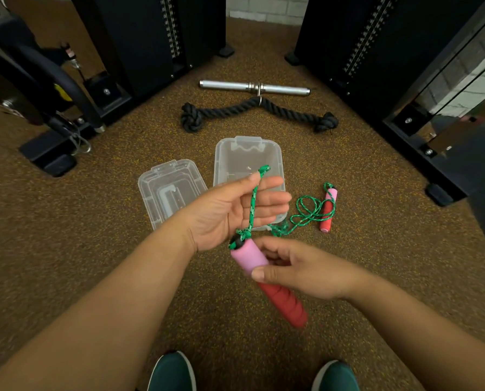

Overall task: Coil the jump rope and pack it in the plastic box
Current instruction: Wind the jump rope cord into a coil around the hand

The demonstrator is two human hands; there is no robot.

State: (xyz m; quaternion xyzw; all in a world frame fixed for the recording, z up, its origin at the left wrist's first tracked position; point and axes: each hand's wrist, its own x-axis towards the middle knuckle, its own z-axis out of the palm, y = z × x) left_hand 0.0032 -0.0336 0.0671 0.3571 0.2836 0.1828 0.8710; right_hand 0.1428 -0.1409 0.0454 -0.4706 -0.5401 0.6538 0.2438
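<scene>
My right hand (295,268) grips one pink and red jump rope handle (266,277), held above the floor. A green cord (254,198) rises from that handle across my left hand (235,210), whose thumb pins the cord against the extended fingers. The rest of the cord lies in loose loops (306,211) on the floor to the right of the box. The second handle (328,207) lies beside those loops. The clear plastic box (247,153) stands open on the floor behind my left hand, and its lid (168,187) lies to its left.
A black knotted rope attachment (258,111) and a metal bar (254,87) lie on the floor beyond the box. Black gym machine frames (140,38) stand left and right (376,52). My two green shoes (173,371) show at the bottom edge.
</scene>
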